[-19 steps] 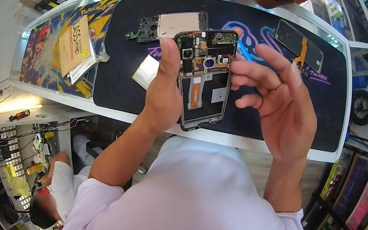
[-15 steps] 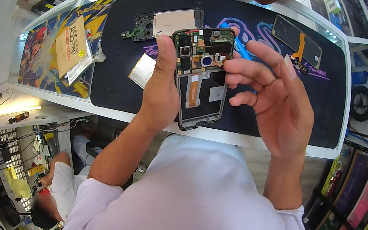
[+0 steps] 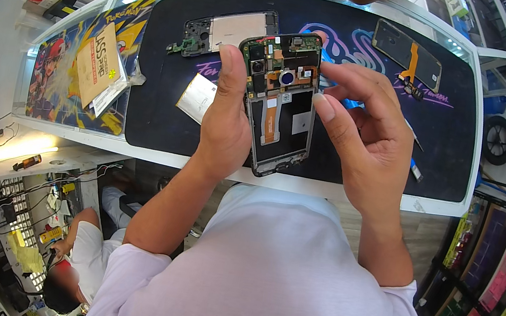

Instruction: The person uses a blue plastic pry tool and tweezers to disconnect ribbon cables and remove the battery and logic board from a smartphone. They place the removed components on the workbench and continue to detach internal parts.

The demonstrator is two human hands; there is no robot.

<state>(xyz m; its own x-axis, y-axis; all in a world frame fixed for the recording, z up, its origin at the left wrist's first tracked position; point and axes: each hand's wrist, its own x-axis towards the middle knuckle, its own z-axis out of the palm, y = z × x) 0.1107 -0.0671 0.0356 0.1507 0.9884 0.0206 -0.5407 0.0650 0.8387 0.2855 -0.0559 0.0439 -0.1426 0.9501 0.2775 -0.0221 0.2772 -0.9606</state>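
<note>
An opened smartphone (image 3: 293, 143), with green circuit board, copper patches and an orange flex cable showing, stands tilted above the mat in my left hand (image 3: 225, 130). My left thumb runs along its left edge; the other fingers are hidden behind it. Beside the phone's right edge is my right hand (image 3: 373, 141), thumb and index apart with nothing visible between them. Whether those fingertips touch the frame I cannot tell. A silver, battery-like pack (image 3: 196, 98) lies just left of my left hand. Partly hidden by my right hand are a blue-handled tool (image 3: 416, 171) and a thin metal tool (image 3: 416, 138).
On the dark mat (image 3: 159, 115) lie another phone frame (image 3: 240, 32) at the far left and a dark phone panel (image 3: 396, 45) with an orange flex cable at the far right. A brown envelope (image 3: 101, 59) rests on the left. Other people sit across the counter and at a lower-left bench.
My right thumb has come up closer to the phone's right edge, and that hand has shifted slightly left. The phone has tilted a little. The blue-handled and metal tools now show past my right hand.
</note>
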